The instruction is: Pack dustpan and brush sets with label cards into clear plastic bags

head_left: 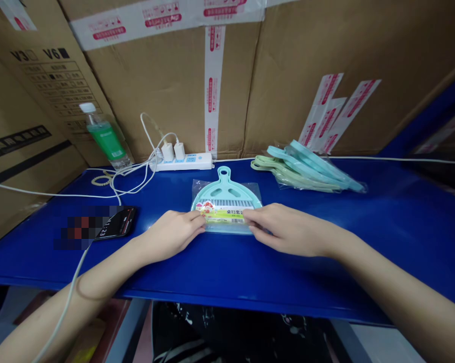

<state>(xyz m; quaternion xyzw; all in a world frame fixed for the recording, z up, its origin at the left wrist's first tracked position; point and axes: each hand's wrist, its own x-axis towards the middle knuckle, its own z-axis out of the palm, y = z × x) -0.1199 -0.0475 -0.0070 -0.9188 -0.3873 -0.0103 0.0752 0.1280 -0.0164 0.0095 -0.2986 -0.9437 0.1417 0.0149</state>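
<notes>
A light-blue mini dustpan and brush set [223,194] lies flat on the blue table in a clear plastic bag, its looped handle pointing away from me. Grey bristles show above a yellow-green and white printed label [227,214]. My left hand [174,233] pinches the package at its lower left, fingers bent against the label's end. On the opposite side my right hand [284,227] grips the lower right edge, with thumb and fingertips at the label. What the fingertips do under the package is hidden.
More bagged dustpan sets [310,166], green and blue, lie in a pile at the back right. A white power strip [193,161] with chargers stands against the cardboard [167,85]. A green-labelled bottle [105,136], a phone [123,222] and loose white cables [61,194] occupy the left.
</notes>
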